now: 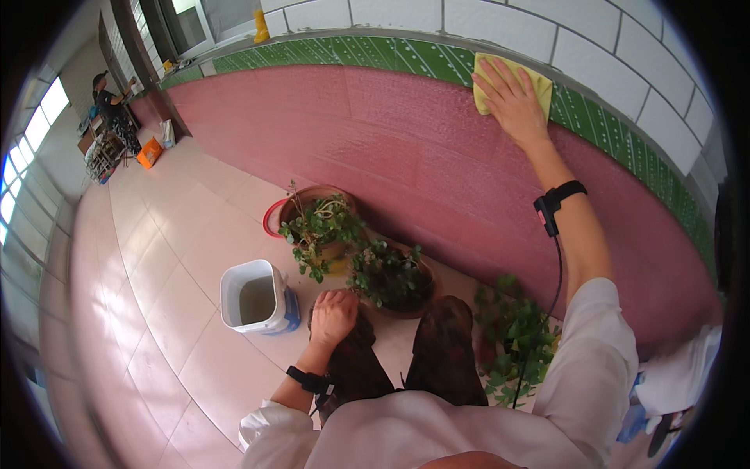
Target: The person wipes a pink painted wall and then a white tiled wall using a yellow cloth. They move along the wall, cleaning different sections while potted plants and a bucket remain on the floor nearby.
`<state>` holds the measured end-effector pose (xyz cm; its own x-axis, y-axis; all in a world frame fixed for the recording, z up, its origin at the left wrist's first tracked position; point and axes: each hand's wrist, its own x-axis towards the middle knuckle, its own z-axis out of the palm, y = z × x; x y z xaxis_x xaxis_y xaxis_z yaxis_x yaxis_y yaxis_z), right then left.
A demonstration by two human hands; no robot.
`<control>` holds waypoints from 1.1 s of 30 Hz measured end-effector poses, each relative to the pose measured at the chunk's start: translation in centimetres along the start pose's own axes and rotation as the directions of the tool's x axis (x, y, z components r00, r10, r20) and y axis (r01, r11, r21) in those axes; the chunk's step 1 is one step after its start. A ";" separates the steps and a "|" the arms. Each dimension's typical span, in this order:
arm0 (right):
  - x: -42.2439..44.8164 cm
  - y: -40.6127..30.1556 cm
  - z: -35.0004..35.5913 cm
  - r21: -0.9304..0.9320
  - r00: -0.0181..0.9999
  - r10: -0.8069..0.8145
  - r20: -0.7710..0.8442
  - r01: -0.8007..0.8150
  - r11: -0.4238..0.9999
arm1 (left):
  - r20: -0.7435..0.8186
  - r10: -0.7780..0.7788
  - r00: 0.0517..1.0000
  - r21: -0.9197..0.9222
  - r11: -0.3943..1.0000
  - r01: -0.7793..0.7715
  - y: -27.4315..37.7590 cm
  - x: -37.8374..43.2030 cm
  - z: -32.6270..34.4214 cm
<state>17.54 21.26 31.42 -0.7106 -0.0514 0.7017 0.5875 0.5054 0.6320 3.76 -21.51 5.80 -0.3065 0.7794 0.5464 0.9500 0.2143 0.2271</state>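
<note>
My right hand (515,105) presses a folded yellow cloth (545,94) flat against the green patterned tile band (404,54) at upper right, with its fingers spread over the cloth. Dotted white streaks mark the green tiles. Pink tiles (328,117) cover the wall below, and white tiles (498,26) lie above. My left hand (334,316) rests at my left knee, its fingers curled and nothing visible in it. Just left of that hand, a square white bucket (231,293) holds murky water.
Potted plants in a large pot (331,190) and a smaller pot (404,311) stand against the wall before my knees. Leafy greenery (518,334) is beside my right leg. Far left, another person (111,105) stands at the wall near an orange bag (150,152).
</note>
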 end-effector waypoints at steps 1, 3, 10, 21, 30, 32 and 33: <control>-1.2 1.0 -0.5 -0.010 1.000 0.005 0.005 -0.005 1.000 | -0.001 0.008 1.000 0.003 1.000 -0.008 0.2 0.0 0.1; -3.6 2.7 -1.0 0.017 1.000 0.021 0.014 -0.022 1.000 | 0.004 0.021 1.000 0.028 0.999 -0.021 0.2 -0.3 0.2; -11.6 9.3 -3.4 0.072 0.999 0.038 0.014 -0.039 0.997 | 0.014 0.035 0.999 0.077 0.996 -0.036 0.5 -0.5 0.5; -13.0 10.2 -3.6 0.062 0.997 0.067 -0.044 -0.065 0.996 | 0.028 0.028 0.999 0.058 0.998 -0.030 0.4 0.2 0.7; -2.3 2.2 -1.5 0.145 0.999 -0.032 0.009 0.030 0.989 | 0.073 0.020 0.997 0.037 0.999 -0.022 0.5 0.7 0.8; -0.4 0.6 -0.6 0.120 0.999 -0.043 0.000 0.043 0.992 | 0.080 0.001 0.997 0.028 1.000 -0.004 0.8 0.9 0.3; 0.5 -0.4 0.0 0.116 0.999 -0.048 -0.009 0.049 0.992 | 0.086 -0.013 0.996 0.031 0.999 0.011 0.7 0.8 0.0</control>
<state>16.94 21.03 31.52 -0.7348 -0.0831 0.6732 0.5031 0.5989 0.6231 4.20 -20.73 6.44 -0.3130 0.8240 0.4723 0.9480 0.2410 0.2078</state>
